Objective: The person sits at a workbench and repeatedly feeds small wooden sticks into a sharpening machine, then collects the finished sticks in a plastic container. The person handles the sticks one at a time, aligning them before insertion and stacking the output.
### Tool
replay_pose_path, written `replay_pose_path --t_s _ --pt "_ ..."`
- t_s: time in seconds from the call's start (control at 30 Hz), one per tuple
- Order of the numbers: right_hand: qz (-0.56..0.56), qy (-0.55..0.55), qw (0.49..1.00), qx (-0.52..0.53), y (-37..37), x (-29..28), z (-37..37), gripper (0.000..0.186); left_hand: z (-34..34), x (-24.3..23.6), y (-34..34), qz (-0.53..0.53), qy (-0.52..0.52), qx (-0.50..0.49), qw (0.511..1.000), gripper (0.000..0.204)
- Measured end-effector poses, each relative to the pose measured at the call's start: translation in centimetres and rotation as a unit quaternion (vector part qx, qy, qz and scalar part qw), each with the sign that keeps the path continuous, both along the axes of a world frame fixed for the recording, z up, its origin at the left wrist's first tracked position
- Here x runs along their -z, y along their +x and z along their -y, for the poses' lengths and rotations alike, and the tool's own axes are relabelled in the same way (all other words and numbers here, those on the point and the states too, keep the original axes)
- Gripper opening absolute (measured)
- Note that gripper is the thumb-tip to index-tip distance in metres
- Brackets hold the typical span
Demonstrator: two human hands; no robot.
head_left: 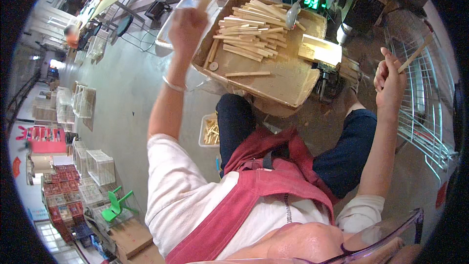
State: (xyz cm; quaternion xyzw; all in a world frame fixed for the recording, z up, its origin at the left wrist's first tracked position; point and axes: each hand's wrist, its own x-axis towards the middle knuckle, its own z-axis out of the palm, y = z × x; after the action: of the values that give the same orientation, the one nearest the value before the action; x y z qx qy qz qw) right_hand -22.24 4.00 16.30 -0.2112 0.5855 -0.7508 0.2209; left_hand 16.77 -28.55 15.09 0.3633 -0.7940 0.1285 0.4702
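Observation:
My left hand [187,32] is closed and smeared by motion at the white plastic tub [163,33]. A short wooden stick [202,4] pokes up from its fingers, blurred. Off to the right, my right hand [389,79] is raised beside a wire rack, gripping a longer thin wooden stick [416,55] that slants up and away. Between the hands lies a shallow cardboard tray [278,85] with a heap of pale wooden sticks [256,29]. One loose stick [247,74] and a small round disc [213,66] rest apart from the heap.
A lit machine [320,50] with a lamp and green digits stands at the tray's right end. The wire rack [422,112] borders the right side. A small tub of short wood pieces [210,131] sits on the floor by my left leg. A green chair [116,204] stands farther left.

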Motion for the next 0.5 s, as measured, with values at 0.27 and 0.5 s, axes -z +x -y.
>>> replay_pose_path --t_s 0.27,0.5 --pt "-0.004 0.013 1.000 0.004 -0.3 0.5 -0.1 0.020 7.2 2.2 1.5 0.094 -0.044 0.043 0.994 0.033" --pt "-0.010 0.012 1.000 -0.001 -0.3 0.6 -0.4 0.020 0.0 11.4 -2.9 0.334 0.224 0.221 0.888 0.026"
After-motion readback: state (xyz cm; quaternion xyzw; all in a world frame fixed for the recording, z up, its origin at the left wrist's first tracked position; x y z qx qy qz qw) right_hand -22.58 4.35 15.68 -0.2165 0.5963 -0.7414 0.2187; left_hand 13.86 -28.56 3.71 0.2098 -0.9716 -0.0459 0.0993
